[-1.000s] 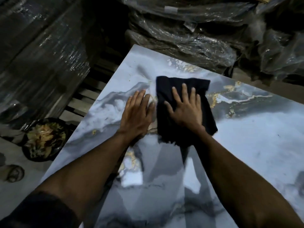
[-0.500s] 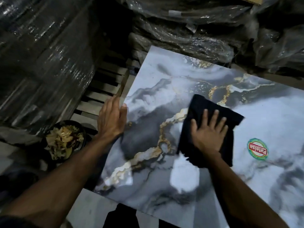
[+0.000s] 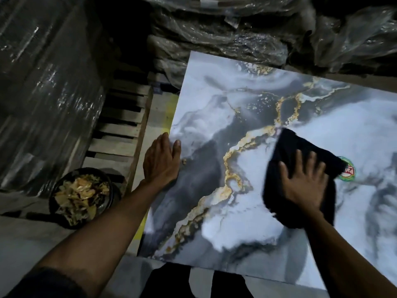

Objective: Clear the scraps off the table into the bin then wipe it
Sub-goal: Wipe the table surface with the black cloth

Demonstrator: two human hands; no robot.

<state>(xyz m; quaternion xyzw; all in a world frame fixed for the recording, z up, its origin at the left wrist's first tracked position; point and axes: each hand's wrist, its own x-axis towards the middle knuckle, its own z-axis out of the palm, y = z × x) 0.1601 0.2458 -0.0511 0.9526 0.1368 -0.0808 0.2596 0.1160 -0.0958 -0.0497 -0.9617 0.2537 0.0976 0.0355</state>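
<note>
Our black cloth (image 3: 285, 147) has slid toward four o'clock across the marbled table (image 3: 214, 117), now covering part of the round sticker (image 3: 348, 171). Our right hand (image 3: 303, 186), blurred, presses it with spread fingers. Our left hand (image 3: 160, 161) rests flat on the nine o'clock edge. At eight o'clock, the bin (image 3: 107, 181) holds scraps (image 3: 78, 195).

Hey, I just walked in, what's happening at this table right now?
A person is wiping a marble-patterned table. The right hand presses flat on a dark cloth spread on the tabletop, next to a round sticker that the cloth partly covers. The left hand rests flat at the table's left edge. On the floor to the left, a dark bin holds a heap of scraps. A tiny speck lies near the left hand.
</note>
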